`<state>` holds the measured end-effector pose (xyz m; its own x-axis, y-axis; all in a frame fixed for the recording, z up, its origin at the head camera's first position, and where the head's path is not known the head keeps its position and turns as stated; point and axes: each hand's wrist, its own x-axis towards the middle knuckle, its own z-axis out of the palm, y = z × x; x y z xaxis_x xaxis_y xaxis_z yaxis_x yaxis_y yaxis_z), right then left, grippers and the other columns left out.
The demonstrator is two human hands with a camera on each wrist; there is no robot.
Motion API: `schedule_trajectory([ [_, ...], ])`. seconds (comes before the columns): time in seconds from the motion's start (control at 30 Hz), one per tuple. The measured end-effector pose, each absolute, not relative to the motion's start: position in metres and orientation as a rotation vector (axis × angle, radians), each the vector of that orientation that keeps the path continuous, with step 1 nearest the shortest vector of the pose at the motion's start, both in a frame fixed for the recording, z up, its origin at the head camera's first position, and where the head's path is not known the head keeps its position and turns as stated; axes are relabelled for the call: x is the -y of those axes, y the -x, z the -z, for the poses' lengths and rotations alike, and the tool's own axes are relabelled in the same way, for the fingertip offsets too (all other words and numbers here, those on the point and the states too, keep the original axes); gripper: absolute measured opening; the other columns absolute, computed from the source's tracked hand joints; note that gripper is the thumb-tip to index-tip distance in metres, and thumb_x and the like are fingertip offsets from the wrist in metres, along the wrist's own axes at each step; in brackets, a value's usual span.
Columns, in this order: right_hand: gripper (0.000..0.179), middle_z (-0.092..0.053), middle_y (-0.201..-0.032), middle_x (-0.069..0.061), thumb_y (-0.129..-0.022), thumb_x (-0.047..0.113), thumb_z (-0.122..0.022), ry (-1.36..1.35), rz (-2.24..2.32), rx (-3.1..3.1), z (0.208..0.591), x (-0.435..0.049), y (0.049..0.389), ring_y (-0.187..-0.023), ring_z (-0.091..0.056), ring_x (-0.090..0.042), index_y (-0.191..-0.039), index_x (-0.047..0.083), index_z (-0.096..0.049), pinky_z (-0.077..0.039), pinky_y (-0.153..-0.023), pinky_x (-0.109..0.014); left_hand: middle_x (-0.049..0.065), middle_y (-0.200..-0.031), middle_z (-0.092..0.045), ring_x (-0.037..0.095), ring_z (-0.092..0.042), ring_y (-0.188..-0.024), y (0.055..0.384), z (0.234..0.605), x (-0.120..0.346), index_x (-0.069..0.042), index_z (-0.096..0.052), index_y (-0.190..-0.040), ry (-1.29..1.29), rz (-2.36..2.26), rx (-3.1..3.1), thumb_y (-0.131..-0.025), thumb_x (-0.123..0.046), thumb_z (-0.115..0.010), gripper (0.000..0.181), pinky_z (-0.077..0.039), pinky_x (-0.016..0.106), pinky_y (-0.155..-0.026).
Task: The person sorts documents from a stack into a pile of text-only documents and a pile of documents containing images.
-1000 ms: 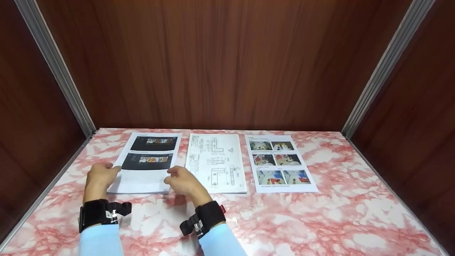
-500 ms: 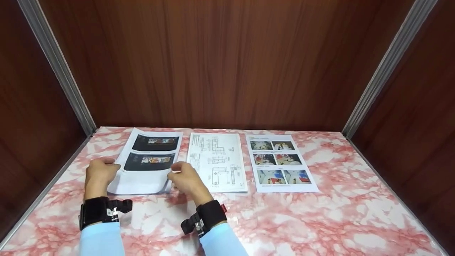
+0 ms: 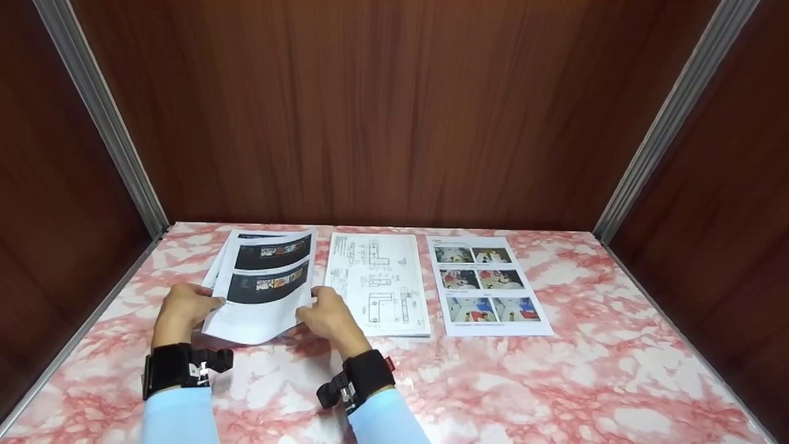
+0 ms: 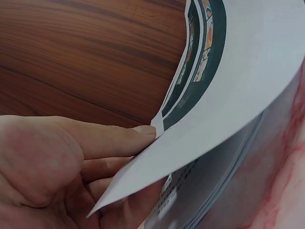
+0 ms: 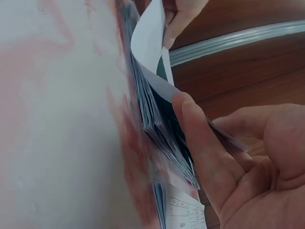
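A printed sheet of paper [image 3: 256, 317] with two dark pictures is held up and bowed at the left of the table. My left hand [image 3: 182, 311] pinches its left edge between thumb and fingers. On the opposite edge, my right hand [image 3: 327, 314] pinches the same sheet. Beneath it lies a stack of papers [image 5: 143, 102], its layered edges showing in the right wrist view. Lines of print show on the page under the raised sheet [image 4: 248, 95] in the left wrist view. Most of that lower page is hidden in the head view.
Beside the right hand lies a thick stack of technical drawings [image 3: 351, 302]. Farther right is a page of colour photos [image 3: 493, 293]. The marbled red-and-white table [image 3: 524, 382] is enclosed by brown wood-grain panels [image 3: 394, 123] with metal corner posts [image 3: 662, 123].
The top sheet has come up off the stack and shifted slightly right and toward me, bending as both hands hold it. The page below now shows at the upper left.
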<state>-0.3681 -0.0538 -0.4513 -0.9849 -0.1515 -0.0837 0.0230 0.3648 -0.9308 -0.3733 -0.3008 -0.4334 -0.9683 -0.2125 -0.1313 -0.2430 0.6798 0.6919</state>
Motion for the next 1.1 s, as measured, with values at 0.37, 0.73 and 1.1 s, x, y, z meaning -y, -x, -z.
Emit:
schedule_trajectory([
  [0.37, 0.035, -0.065, -0.084, -0.016, -0.079, 0.019, -0.057, -0.002, 1.731, -2.456, 0.453, 0.043, 0.371, -0.061, -0.067, -0.024, -0.105, -0.005, -0.057, -0.056, -0.059, -0.037, 0.031, -0.116, -0.053, 0.030, -0.054, -0.094, 0.373, 0.433, 0.299, 0.010, -0.053, -0.120, 0.321, -1.184, -2.801, -0.079, -0.019, -0.066, 0.052, -0.046, 0.036, -0.077],
  [0.73, 0.021, -0.067, -0.087, -0.012, -0.074, 0.018, -0.060, 0.030, 1.493, -2.795, 0.457, 0.035, 0.378, -0.076, -0.058, -0.020, -0.089, 0.005, -0.065, -0.049, -0.071, -0.032, 0.021, -0.096, -0.063, 0.024, -0.058, -0.081, 0.375, 0.436, 0.294, 0.009, -0.061, -0.106, 0.262, -1.147, -2.827, -0.081, -0.022, -0.063, 0.040, -0.046, 0.030, -0.067],
  [1.1, 0.023, -0.067, -0.077, -0.007, -0.077, 0.015, -0.056, 0.006, 1.600, -2.790, 0.457, 0.021, 0.384, -0.067, -0.058, -0.014, -0.095, 0.004, -0.064, -0.045, -0.058, -0.024, 0.023, -0.105, -0.060, 0.028, -0.054, -0.088, 0.377, 0.431, 0.287, 0.006, -0.061, -0.107, 0.244, -1.143, -2.868, -0.083, -0.025, -0.063, 0.040, -0.042, 0.028, -0.064],
])
